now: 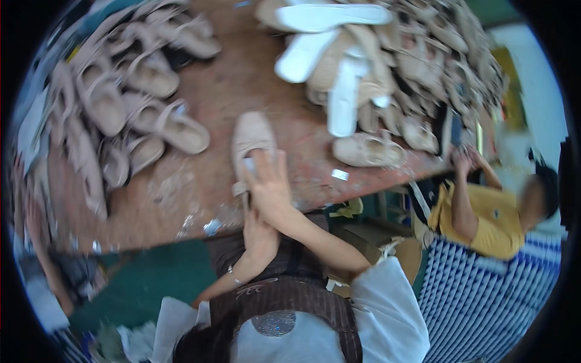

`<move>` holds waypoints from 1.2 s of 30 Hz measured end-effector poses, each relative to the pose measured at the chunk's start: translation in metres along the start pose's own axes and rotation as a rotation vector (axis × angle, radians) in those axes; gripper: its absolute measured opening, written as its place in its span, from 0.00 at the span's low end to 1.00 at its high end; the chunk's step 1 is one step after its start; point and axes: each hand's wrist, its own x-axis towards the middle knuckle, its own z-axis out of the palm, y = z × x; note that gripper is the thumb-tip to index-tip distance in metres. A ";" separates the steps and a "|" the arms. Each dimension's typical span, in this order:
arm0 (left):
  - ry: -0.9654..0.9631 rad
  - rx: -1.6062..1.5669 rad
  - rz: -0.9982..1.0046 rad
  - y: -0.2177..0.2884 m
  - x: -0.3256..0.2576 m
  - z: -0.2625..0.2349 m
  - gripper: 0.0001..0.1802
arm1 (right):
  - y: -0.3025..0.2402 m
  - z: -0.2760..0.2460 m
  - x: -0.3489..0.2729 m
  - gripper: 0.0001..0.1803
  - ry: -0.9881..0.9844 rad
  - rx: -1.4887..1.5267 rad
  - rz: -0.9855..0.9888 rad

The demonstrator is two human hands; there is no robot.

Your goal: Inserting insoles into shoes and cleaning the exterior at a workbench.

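Note:
A beige flat shoe [253, 130] lies on the worktable before me, its toe pointing away. My right hand [271, 187] reaches over it, with some fingers down in the shoe's opening and others along its right side. A small pale patch shows inside the opening beside those fingers. Behind the heel, my left hand [261, 233] is closed at the back of the shoe; its fingertips are hidden beneath my right hand. Blur softens both hands.
Beige strap shoes [184, 130] are heaped at the left. More shoes [369, 150] and white insoles [344, 100] pile up at the far right. A small white label [340, 175] lies near the table edge. A co-worker in a yellow shirt [484, 212] sits at the right; another person's arm [42, 242] shows at the left.

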 end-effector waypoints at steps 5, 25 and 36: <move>-0.077 0.042 -0.075 0.004 -0.003 -0.012 0.30 | 0.005 0.005 0.008 0.25 0.087 0.109 0.022; 0.007 0.031 -0.039 0.004 -0.001 -0.013 0.25 | -0.010 0.020 0.007 0.18 0.180 -0.283 0.132; -0.135 0.215 -0.013 0.002 0.007 -0.018 0.25 | 0.006 -0.020 0.052 0.23 -0.383 -0.059 0.273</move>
